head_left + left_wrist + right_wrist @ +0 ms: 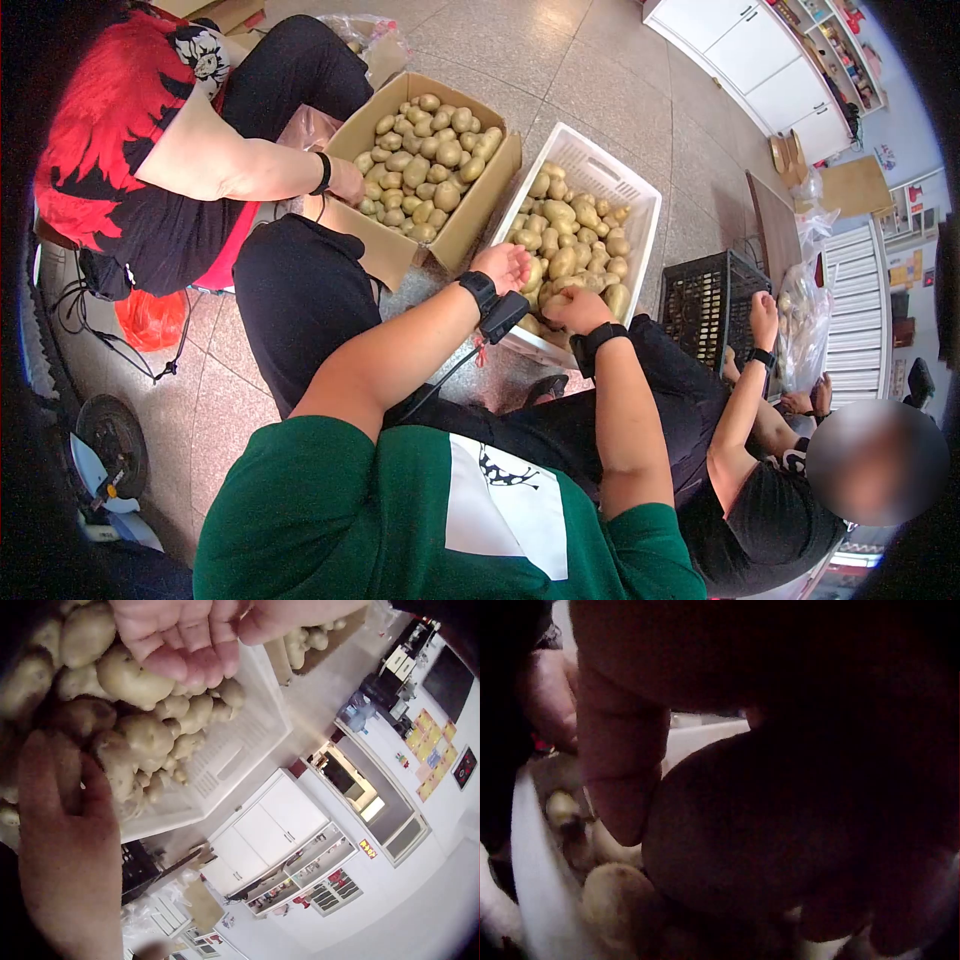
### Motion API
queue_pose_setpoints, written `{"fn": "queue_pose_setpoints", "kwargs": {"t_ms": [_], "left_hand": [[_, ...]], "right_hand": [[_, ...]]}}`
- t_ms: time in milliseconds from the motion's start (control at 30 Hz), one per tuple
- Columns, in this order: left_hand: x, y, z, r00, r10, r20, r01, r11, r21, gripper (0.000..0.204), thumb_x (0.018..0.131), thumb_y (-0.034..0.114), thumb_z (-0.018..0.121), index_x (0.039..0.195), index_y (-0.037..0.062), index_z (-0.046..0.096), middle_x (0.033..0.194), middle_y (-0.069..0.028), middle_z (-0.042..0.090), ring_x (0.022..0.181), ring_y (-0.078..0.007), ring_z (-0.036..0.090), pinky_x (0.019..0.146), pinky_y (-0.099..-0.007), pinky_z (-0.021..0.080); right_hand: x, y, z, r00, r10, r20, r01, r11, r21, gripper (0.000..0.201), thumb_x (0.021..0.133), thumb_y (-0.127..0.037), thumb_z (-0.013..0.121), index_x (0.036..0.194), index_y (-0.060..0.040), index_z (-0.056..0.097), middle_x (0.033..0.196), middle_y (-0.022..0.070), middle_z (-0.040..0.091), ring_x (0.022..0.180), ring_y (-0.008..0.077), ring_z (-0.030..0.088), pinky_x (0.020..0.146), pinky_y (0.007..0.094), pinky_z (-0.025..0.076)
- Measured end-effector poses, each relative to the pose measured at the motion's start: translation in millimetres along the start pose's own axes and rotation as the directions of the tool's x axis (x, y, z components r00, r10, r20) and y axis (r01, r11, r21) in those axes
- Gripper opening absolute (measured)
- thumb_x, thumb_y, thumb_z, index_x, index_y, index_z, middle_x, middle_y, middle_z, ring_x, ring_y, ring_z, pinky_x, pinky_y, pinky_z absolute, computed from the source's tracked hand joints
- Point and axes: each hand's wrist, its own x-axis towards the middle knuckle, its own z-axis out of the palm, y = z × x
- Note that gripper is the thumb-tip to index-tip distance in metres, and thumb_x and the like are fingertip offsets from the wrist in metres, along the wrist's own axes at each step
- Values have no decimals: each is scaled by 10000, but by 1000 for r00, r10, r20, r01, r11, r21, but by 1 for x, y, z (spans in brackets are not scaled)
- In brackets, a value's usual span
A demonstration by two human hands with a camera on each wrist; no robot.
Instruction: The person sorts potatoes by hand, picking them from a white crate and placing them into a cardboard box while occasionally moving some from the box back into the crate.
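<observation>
A white plastic crate (640, 190) full of potatoes (565, 245) stands before me. Over its near left part, my left hand (504, 266) is held palm up with relaxed fingers and nothing in it. In the left wrist view that hand (187, 634) hovers beside a large potato (135, 679). My right hand (580, 309) reaches into the near right end of the crate. Its thumb and fingers grip a potato (720, 817), which shows dark and shaded in the right wrist view. Paler potatoes (619, 900) lie just below it.
Left of the crate stands a cardboard box (470, 225) of potatoes, with another person's hand (346, 182) at its edge. To the right is a black plastic crate (700, 310), near a second person's arm (745, 400). White cabinets (760, 75) line the far wall.
</observation>
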Motion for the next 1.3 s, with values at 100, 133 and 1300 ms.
{"fn": "queue_pose_setpoints", "kwargs": {"t_ms": [100, 133, 1300], "left_hand": [[1, -4, 2, 998, -32, 59, 31, 999, 18, 137, 822, 195, 482, 886, 81, 525, 782, -44, 554, 704, -178, 521, 616, -310, 446], [1, -5, 2, 998, -39, 57, 36, 998, 51, 128, 818, 200, 492, 878, 93, 526, 774, -33, 550, 704, -174, 515, 620, -313, 443], [-45, 23, 40, 973, -56, 223, 74, 994, -76, 246, 782, 201, 606, 950, 52, 506, 825, -77, 533, 689, -186, 515, 536, -246, 457]], "right_hand": [[-4, -6, -8, 998, -59, -22, 62, 983, 171, 671, 615, -416, 663, 1082, 44, 520, 973, 192, 589, 908, 259, 576, 790, 312, 435], [-4, -7, -8, 997, -42, -65, 54, 977, 208, 699, 624, -428, 660, 1099, 59, 498, 978, 196, 584, 910, 260, 573, 792, 312, 434], [26, 17, -3, 822, -137, -552, 305, 926, 224, 327, 693, -201, 635, 944, 3, 581, 913, 165, 587, 815, 277, 565, 723, 335, 446]]}}
